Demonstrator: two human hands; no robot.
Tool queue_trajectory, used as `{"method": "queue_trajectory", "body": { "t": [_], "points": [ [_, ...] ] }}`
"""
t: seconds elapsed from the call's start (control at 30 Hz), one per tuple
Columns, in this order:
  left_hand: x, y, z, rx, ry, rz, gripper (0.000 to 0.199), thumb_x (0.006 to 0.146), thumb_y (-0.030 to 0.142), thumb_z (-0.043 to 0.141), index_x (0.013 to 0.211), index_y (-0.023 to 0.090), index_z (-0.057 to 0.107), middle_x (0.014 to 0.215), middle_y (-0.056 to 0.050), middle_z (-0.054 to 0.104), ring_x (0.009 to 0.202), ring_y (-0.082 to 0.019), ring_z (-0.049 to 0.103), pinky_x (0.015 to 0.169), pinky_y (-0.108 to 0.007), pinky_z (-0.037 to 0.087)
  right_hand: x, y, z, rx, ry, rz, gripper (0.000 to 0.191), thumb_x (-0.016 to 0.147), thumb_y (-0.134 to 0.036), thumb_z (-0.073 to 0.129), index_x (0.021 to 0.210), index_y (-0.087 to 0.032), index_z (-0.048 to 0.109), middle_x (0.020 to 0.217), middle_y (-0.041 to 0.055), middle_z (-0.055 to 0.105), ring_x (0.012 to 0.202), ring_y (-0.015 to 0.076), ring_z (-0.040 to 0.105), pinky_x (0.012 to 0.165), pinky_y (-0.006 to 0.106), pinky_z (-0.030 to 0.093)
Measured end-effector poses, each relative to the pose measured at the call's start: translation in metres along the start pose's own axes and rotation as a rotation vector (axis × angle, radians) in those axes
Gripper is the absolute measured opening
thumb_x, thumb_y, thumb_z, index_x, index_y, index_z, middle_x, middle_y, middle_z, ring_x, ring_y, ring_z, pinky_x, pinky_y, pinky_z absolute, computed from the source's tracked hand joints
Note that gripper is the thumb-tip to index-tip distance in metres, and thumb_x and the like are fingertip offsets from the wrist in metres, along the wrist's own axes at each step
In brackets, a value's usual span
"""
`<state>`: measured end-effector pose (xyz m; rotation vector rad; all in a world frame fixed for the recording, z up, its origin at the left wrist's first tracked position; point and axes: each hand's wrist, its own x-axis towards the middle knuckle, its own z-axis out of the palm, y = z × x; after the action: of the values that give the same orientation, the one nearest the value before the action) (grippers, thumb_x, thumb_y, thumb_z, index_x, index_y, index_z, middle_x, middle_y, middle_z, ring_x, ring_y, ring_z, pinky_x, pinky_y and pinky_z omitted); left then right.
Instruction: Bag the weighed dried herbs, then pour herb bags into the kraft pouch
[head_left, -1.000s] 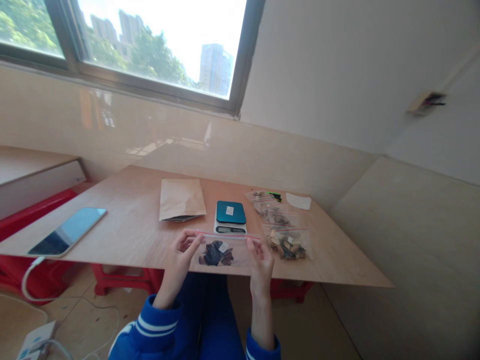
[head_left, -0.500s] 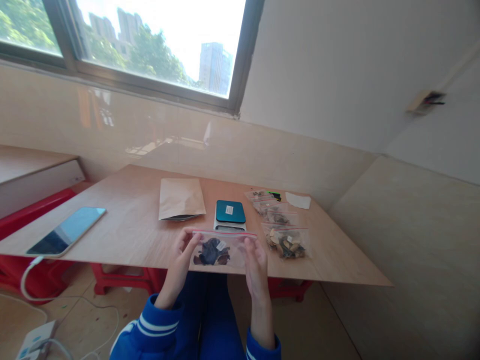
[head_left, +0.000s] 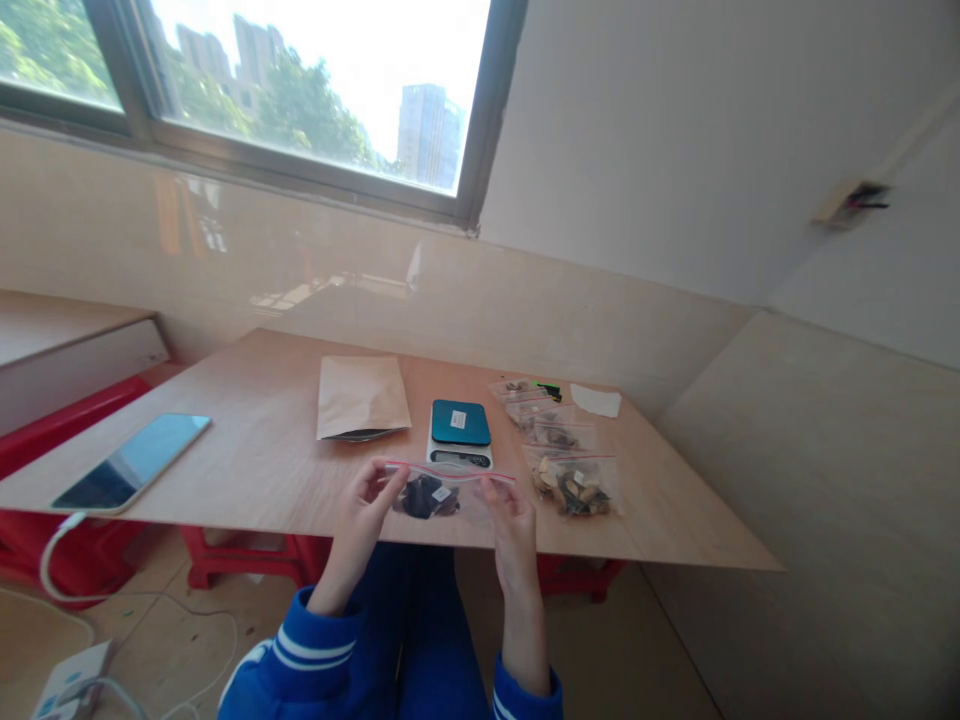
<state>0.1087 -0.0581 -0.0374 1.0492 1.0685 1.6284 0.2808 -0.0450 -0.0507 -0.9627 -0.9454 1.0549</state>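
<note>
Between my hands is a clear zip-lock bag [head_left: 472, 500] with a red seal strip and a small white label. Dark, curled dried pieces, like black fungus, lie in its left part. My left hand [head_left: 369, 505] pinches the bag's upper left corner, and my right hand [head_left: 510, 525] pinches the upper right. The bag's mouth bows a little in the middle; whether the seal is parted I cannot tell. Just beyond the bag sits a small digital scale [head_left: 460, 424] with a blue top and a white label. Right of my right hand, another zip-lock bag [head_left: 576, 487] of dried slices lies flat.
More bags of dried pieces [head_left: 559, 434] overlap in a row behind it. A black and green item [head_left: 549, 390] and white paper [head_left: 595, 401] lie at the back right. Left are a kraft pouch [head_left: 363, 396] and a phone [head_left: 135, 462] on a cable. Red stools [head_left: 240, 558] stand below.
The bag has tipped, so its face looks shorter and its mouth bows more. The scale's display now shows above it. Both hands keep hold of its corners.
</note>
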Motion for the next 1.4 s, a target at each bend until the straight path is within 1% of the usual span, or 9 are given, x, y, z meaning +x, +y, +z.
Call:
{"method": "queue_trajectory", "body": {
  "t": [0.27, 0.5, 0.63, 0.7, 0.77, 0.83, 0.97, 1.07, 1.4],
  "points": [
    [0.001, -0.006, -0.004, 0.04, -0.018, 0.062, 0.019, 0.079, 0.037, 0.068, 0.081, 0.018, 0.064, 0.077, 0.001, 0.066, 0.075, -0.014, 0.061, 0.071, -0.023, 0.047, -0.003, -0.006, 0.002, -0.01, 0.065, -0.076, 0.021, 0.071, -0.037, 0.076, 0.08, -0.018, 0.073, 0.082, 0.0032, 0.074, 0.081, 0.0187, 0.067, 0.08, 0.033, 0.053],
    [-0.006, -0.003, 0.001, 0.088, 0.064, 0.077, 0.022, 0.078, 0.037, 0.069, 0.078, 0.017, 0.061, 0.074, 0.001, 0.065, 0.074, -0.013, 0.06, 0.071, -0.022, 0.046, -0.004, -0.007, 0.006, 0.052, 0.112, -0.068, 0.022, 0.07, -0.037, 0.076, 0.078, -0.017, 0.071, 0.075, 0.0015, 0.072, 0.074, 0.017, 0.066, 0.075, 0.03, 0.053],
    [-0.008, 0.0, 0.004, -0.056, 0.023, 0.031, 0.025, 0.08, 0.041, 0.066, 0.077, 0.019, 0.054, 0.068, 0.003, 0.062, 0.065, -0.011, 0.058, 0.061, -0.021, 0.046, -0.005, -0.009, 0.005, 0.081, -0.019, -0.012, 0.027, 0.074, -0.039, 0.073, 0.09, -0.018, 0.071, 0.088, 0.0044, 0.074, 0.084, 0.0194, 0.068, 0.081, 0.033, 0.053],
    [-0.008, 0.001, 0.004, -0.07, 0.017, 0.029, 0.024, 0.081, 0.041, 0.065, 0.085, 0.019, 0.056, 0.072, 0.003, 0.064, 0.067, -0.012, 0.06, 0.062, -0.021, 0.047, -0.006, -0.009, 0.003, 0.101, -0.119, 0.013, 0.034, 0.076, -0.04, 0.072, 0.104, -0.02, 0.069, 0.1, 0.0063, 0.074, 0.093, 0.0209, 0.068, 0.087, 0.035, 0.052],
    [-0.008, 0.001, 0.004, -0.055, -0.005, 0.018, 0.027, 0.082, 0.041, 0.064, 0.097, 0.02, 0.059, 0.077, 0.001, 0.066, 0.071, -0.013, 0.062, 0.064, -0.022, 0.049, -0.006, -0.008, 0.002, 0.082, -0.176, 0.023, 0.037, 0.077, -0.039, 0.072, 0.108, -0.02, 0.068, 0.104, 0.0069, 0.073, 0.096, 0.0211, 0.068, 0.09, 0.036, 0.051],
    [-0.008, 0.001, 0.004, -0.033, -0.044, 0.004, 0.03, 0.081, 0.04, 0.065, 0.102, 0.02, 0.061, 0.082, 0.0, 0.069, 0.074, -0.014, 0.064, 0.064, -0.023, 0.049, -0.006, -0.007, 0.002, 0.032, -0.175, 0.014, 0.031, 0.076, -0.039, 0.072, 0.1, -0.02, 0.071, 0.099, 0.007, 0.075, 0.093, 0.0208, 0.068, 0.088, 0.035, 0.052],
    [-0.008, 0.0, 0.005, 0.016, -0.042, 0.02, 0.025, 0.077, 0.039, 0.07, 0.087, 0.017, 0.067, 0.08, -0.002, 0.069, 0.076, -0.015, 0.065, 0.065, -0.023, 0.05, -0.006, -0.006, 0.003, -0.034, -0.11, -0.009, 0.024, 0.074, -0.039, 0.074, 0.085, -0.018, 0.075, 0.086, 0.0068, 0.076, 0.081, 0.0208, 0.069, 0.079, 0.035, 0.055],
    [-0.008, 0.001, 0.005, 0.044, -0.024, 0.014, 0.025, 0.076, 0.04, 0.071, 0.082, 0.016, 0.068, 0.076, -0.002, 0.07, 0.074, -0.016, 0.065, 0.066, -0.024, 0.051, -0.005, -0.007, 0.005, -0.061, -0.086, -0.025, 0.023, 0.074, -0.039, 0.074, 0.082, -0.018, 0.075, 0.083, 0.0068, 0.076, 0.078, 0.0209, 0.069, 0.076, 0.035, 0.055],
    [-0.012, -0.002, 0.006, 0.127, 0.059, 0.043, 0.026, 0.076, 0.04, 0.07, 0.081, 0.015, 0.068, 0.075, -0.003, 0.072, 0.072, -0.016, 0.065, 0.067, -0.025, 0.051, -0.007, -0.011, 0.01, -0.134, -0.066, -0.214, 0.013, 0.08, -0.03, 0.069, 0.075, -0.019, 0.071, 0.075, 0.0021, 0.072, 0.075, 0.0173, 0.066, 0.076, 0.031, 0.053]
  ]
}}
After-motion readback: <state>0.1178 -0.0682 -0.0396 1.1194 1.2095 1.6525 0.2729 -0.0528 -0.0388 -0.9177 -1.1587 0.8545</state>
